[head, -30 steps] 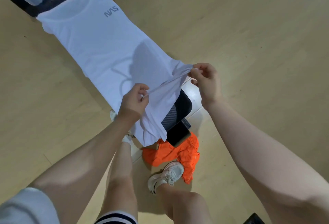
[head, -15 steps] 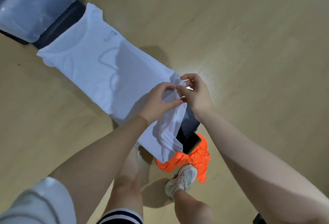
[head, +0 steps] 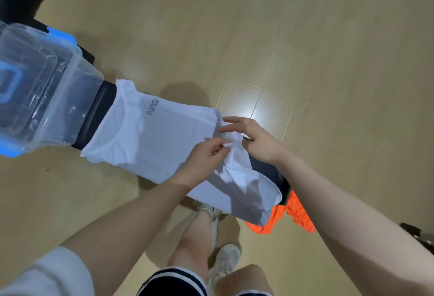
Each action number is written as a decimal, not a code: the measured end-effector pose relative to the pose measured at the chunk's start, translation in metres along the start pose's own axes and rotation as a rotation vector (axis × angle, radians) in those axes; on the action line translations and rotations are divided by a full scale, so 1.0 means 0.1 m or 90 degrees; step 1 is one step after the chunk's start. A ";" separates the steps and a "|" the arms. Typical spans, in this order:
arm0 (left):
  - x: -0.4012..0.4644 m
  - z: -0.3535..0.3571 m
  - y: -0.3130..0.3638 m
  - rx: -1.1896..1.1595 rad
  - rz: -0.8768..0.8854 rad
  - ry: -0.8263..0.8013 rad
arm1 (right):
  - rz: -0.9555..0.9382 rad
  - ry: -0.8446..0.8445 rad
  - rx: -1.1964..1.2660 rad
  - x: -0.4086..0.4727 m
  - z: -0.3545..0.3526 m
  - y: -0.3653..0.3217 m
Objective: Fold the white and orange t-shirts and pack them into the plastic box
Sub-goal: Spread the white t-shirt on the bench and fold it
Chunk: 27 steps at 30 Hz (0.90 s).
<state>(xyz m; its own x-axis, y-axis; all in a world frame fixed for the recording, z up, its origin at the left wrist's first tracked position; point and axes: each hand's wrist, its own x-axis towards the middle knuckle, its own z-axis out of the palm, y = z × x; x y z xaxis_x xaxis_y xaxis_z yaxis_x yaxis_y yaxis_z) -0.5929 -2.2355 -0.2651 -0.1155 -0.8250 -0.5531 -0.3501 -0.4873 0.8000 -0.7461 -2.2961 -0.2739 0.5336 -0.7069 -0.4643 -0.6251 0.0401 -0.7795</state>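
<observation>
The white t-shirt [head: 150, 136] with grey lettering lies lengthwise on a narrow black bench, neckline toward the plastic box. My left hand [head: 206, 154] pinches the shirt's lower part, and loose cloth droops over the bench's near end. My right hand [head: 254, 139] rests on the same bunched cloth with fingers spread; whether it grips is unclear. The orange t-shirt [head: 296, 213] hangs crumpled below the bench's near end, mostly hidden by the white one. The clear plastic box [head: 70, 98] with blue latches stands at the bench's far end, left.
The black bench [head: 98, 107] shows between box and shirt and by my right wrist. Light wooden floor surrounds everything. My legs and white shoes [head: 225, 260] stand below the shirt. A dark object [head: 415, 232] sits at the right edge.
The view has shifted, bringing the plastic box fully into sight. Both hands have moved the shirt's hem farther up along the bench, and my right fingers have spread.
</observation>
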 end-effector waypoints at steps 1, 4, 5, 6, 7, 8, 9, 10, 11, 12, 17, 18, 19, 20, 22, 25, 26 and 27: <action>-0.05 -0.04 -0.02 0.000 0.001 -0.009 | 0.001 -0.050 -0.023 0.03 0.02 -0.03; -0.21 -0.14 -0.11 -0.019 0.006 -0.036 | 0.010 -0.135 -0.124 0.05 0.15 -0.10; -0.27 -0.16 -0.16 -0.019 0.001 -0.045 | 0.008 -0.143 -0.170 0.03 0.20 -0.11; -0.35 -0.18 -0.20 -0.017 0.000 -0.049 | 0.003 -0.145 -0.219 0.00 0.26 -0.11; -0.44 -0.19 -0.23 -0.015 -0.003 -0.045 | -0.002 -0.140 -0.260 -0.05 0.33 -0.11; -0.54 -0.21 -0.27 -0.019 -0.007 -0.040 | -0.003 -0.129 -0.288 -0.11 0.40 -0.13; -0.65 -0.24 -0.30 -0.025 -0.009 -0.032 | 0.003 -0.121 -0.302 -0.19 0.48 -0.15; -0.77 -0.27 -0.34 -0.031 -0.010 -0.022 | 0.011 -0.116 -0.309 -0.26 0.55 -0.18; -0.88 -0.32 -0.37 -0.039 -0.007 -0.009 | 0.016 -0.114 -0.313 -0.31 0.62 -0.19; -0.98 -0.38 -0.39 -0.048 -0.003 0.004 | 0.013 -0.107 -0.315 -0.35 0.69 -0.23; -1.17 -0.75 -0.54 -0.054 -0.011 0.041 | -0.065 -0.024 -0.071 -0.28 1.07 -0.55; -1.15 -0.80 -0.59 -0.046 -0.016 0.042 | -0.082 -0.016 -0.070 -0.21 1.15 -0.61; -1.12 -0.85 -0.63 -0.036 -0.018 0.043 | -0.095 -0.019 -0.095 -0.12 1.22 -0.63; -1.07 -0.90 -0.69 -0.022 -0.017 0.045 | -0.097 -0.027 -0.123 -0.03 1.28 -0.64; -0.94 -1.02 -0.79 -0.008 -0.004 0.050 | -0.072 -0.050 -0.175 0.20 1.38 -0.59; -0.67 -1.26 -0.90 -0.003 0.003 0.058 | -0.043 -0.084 -0.237 0.54 1.51 -0.48; -0.58 -1.36 -0.94 -0.003 -0.003 0.059 | -0.044 -0.096 -0.270 0.66 1.54 -0.45; -0.48 -1.46 -0.95 -0.001 -0.010 0.059 | -0.040 -0.118 -0.307 0.76 1.56 -0.43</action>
<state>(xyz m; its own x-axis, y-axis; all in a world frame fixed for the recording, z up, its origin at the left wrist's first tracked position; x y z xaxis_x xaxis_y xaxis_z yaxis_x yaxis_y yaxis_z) -0.4180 -2.1915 -0.2812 -0.0234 -0.8403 -0.5415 -0.3490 -0.5007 0.7921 -0.5896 -2.2416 -0.3417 0.6438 -0.5582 -0.5234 -0.7561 -0.3592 -0.5471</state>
